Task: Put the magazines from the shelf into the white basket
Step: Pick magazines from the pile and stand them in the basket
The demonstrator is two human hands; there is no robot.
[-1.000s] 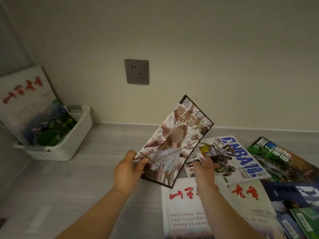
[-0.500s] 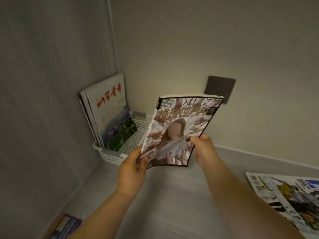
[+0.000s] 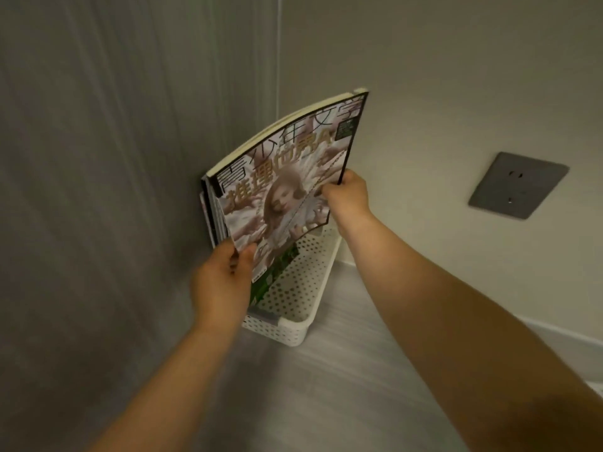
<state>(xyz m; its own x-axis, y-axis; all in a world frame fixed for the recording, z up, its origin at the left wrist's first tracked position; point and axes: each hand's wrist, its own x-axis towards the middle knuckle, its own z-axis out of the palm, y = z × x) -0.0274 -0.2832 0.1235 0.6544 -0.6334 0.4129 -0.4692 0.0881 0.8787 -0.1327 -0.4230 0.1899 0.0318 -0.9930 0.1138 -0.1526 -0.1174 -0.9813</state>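
Now both hands, left hand (image 3: 225, 278) and right hand (image 3: 347, 194), grip a magazine (image 3: 284, 187) over the white basket (image 3: 303, 288), where other magazines (image 3: 210, 207) stand against the wall.

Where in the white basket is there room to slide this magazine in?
Free: the white basket's right half, between the leaning stacked magazines and its right wall. Crowded: the left side against the grey panel, where the held magazine already hovers.

Both bare hands, left hand (image 3: 222, 282) and right hand (image 3: 347, 195), grip a glossy pale-covered magazine (image 3: 287, 177) upright over the white perforated plastic basket (image 3: 303, 288), beside other magazines (image 3: 210, 210) standing inside.
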